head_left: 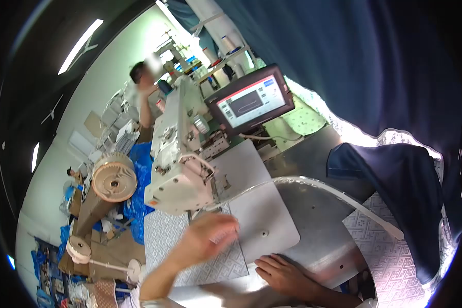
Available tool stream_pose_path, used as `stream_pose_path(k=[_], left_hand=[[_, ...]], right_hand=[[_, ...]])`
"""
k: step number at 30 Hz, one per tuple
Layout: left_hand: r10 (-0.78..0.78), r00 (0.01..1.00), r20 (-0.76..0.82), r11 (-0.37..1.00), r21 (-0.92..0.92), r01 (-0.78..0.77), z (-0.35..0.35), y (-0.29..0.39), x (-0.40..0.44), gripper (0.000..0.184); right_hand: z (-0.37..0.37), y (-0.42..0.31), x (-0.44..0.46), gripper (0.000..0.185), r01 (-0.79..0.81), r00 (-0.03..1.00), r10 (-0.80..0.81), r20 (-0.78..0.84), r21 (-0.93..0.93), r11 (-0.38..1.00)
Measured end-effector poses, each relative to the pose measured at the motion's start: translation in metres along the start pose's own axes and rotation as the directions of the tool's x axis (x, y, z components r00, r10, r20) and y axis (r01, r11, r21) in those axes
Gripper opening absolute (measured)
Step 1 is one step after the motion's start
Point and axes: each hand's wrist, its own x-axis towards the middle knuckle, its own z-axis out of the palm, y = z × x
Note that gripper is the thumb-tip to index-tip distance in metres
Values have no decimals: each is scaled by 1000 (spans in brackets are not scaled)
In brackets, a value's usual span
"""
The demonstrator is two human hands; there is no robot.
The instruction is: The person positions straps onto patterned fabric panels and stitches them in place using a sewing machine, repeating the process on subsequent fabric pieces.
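My left hand (208, 237) is raised just below the head of a white sewing machine (182, 186), over a grey patterned cloth (169, 246). Motion smears its fingers, and whether they hold anything is unclear. My right hand (282, 276) lies flat with its fingers apart at the front edge of a pale plate (272, 220) on the metal table (318, 205). A thin clear tube (339, 191) arches from the machine head over the table to the right.
Behind the machine, a tablet-like screen (251, 100) shows a curved outline. Dark blue cloth (390, 179) hangs at the right, by more patterned fabric (390, 246). At the left are a round fan (114, 179) and blue plastic (137, 205). Another person (145, 97) is farther back.
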Motion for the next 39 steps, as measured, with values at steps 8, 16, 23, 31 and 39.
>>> stream_pose_path(k=[8,16,23,31,39], left_hand=[[-369,850,-376,862,204,464,-160,-158,91,34],[-466,872,-150,805,335,489,-146,-216,129,39],[-386,918,-89,834,391,389,-151,-233,144,37],[-209,978,16,811,562,164,-182,-345,137,37],[-299,944,142,884,414,218,-214,-381,146,37]], right_hand=[[-1,-2,2,27,-19,999,21,-36,44,999],[-14,-23,-16,26,-88,996,85,-39,-80,993],[-35,-60,-66,25,-268,954,260,-150,-36,963],[-41,-68,-120,28,-465,854,415,-313,-104,879],[-30,-81,-130,26,-522,802,443,-401,-110,846]])
